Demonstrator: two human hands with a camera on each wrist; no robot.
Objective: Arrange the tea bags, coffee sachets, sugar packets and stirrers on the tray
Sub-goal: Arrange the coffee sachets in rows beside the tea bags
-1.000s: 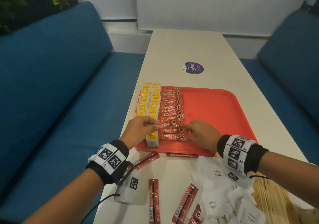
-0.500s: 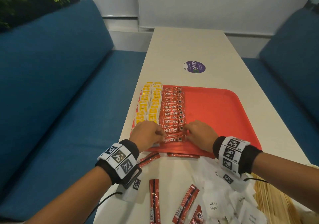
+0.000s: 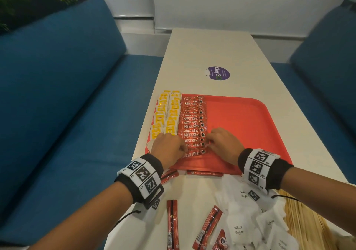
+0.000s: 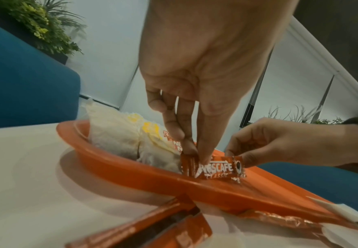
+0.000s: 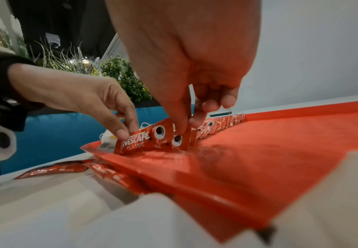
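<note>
A red tray [image 3: 250, 134] lies on the white table. Two columns of yellow tea bags [image 3: 169, 114] fill its left edge, with a column of red coffee sachets [image 3: 192, 122] beside them. At the near end of that column my left hand [image 3: 183, 149] pinches the left end of the nearest coffee sachet [image 4: 218, 167]. My right hand [image 3: 209, 143] pinches the right ends of the sachets there, thumb and forefinger on the cup print [image 5: 177, 140]. White sugar packets [image 3: 238, 228] and wooden stirrers [image 3: 300, 220] lie off the tray, near right.
Loose coffee sachets [image 3: 172, 224] lie on the table near me, and two more sit against the tray's front rim [image 3: 204, 172]. The right half of the tray is bare red. A purple sticker [image 3: 218, 73] is farther up the table. Blue benches flank both sides.
My left hand has moved right from the tea bags' near end onto the sachet column. The sachet that was tilted between my hands now lies in line at the column's near end.
</note>
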